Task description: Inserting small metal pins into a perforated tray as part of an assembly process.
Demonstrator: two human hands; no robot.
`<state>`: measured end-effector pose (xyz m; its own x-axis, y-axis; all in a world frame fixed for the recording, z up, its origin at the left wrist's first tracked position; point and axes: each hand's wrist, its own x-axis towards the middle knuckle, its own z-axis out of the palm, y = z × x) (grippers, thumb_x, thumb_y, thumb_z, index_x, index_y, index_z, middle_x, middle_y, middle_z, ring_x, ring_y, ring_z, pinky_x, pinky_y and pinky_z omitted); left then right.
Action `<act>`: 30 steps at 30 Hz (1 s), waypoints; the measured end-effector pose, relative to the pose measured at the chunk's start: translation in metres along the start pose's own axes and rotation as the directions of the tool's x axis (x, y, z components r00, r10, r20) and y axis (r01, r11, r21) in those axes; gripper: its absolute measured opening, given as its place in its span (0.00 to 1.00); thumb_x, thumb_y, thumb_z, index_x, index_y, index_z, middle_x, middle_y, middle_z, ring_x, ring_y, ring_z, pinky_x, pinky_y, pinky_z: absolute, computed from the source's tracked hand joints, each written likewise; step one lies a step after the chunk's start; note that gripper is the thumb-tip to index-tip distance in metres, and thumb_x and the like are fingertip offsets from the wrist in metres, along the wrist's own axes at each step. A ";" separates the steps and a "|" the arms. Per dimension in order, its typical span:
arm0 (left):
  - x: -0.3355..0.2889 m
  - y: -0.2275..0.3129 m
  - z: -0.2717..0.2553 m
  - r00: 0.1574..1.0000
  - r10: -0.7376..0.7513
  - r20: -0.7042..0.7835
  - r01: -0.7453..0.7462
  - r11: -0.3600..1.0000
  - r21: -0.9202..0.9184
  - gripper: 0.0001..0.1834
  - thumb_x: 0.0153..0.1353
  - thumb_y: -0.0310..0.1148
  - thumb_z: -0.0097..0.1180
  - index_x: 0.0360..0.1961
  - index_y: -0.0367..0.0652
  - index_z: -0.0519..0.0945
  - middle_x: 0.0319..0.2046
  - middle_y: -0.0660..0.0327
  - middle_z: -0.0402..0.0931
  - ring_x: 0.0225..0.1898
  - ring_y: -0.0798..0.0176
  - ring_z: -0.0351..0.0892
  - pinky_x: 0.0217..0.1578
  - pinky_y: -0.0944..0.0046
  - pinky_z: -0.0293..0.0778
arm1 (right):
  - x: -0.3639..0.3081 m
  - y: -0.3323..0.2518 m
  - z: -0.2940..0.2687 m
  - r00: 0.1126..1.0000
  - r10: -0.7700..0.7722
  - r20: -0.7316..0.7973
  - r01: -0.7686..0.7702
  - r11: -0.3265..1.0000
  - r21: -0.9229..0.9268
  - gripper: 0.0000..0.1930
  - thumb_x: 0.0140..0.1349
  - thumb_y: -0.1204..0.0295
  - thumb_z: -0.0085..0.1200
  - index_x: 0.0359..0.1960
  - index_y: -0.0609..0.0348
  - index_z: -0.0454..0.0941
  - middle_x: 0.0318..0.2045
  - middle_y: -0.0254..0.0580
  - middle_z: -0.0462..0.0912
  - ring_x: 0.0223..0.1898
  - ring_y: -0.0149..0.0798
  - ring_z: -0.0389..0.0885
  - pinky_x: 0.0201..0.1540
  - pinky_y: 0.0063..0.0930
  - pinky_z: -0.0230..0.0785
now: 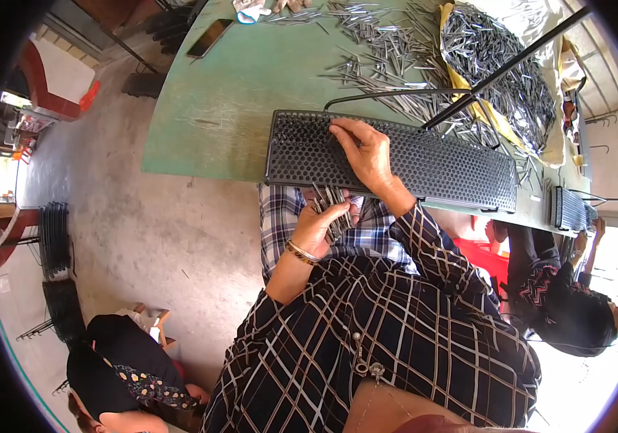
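Note:
A long black panel (439, 167), covered with rows of round holes, lies at the near edge of the green table with a bent black wire frame (395, 92) behind it. My right hand (368, 155) rests over its left part, thumb and fingertips pinched together at the holes; anything between them is too small to make out. Just below the panel's front edge, over my lap, my left hand (312, 229) is closed round a bundle of thin metal rods (338, 228), their ends sticking out on both sides.
Loose metal rods (388, 54) are strewn over the table (208, 137), and an open sack (500, 68) full of them stands at the far right. A phone (210, 38) lies far left. One person (136, 375) is at lower left, another (569, 307) at right beside a similar panel (567, 209).

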<state>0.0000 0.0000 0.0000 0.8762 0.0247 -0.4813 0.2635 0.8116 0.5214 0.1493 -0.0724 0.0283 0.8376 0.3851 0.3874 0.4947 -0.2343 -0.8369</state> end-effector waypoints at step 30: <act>0.012 -0.005 0.031 0.999 -0.022 0.050 0.017 0.995 0.096 0.12 0.61 0.27 0.55 0.45 0.33 0.75 0.41 0.52 0.79 0.42 0.55 0.81 0.41 0.59 0.81 | -0.044 -0.008 -0.078 0.805 0.460 0.374 -0.560 0.797 0.225 0.11 0.59 0.70 0.59 0.36 0.69 0.81 0.25 0.39 0.82 0.25 0.24 0.78 0.26 0.19 0.71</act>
<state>0.0222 -0.0221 0.0134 0.8893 -0.0219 -0.4567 0.3155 0.7524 0.5783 0.1267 -0.1568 0.0480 0.8155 0.5363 -0.2175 -0.1266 -0.2013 -0.9713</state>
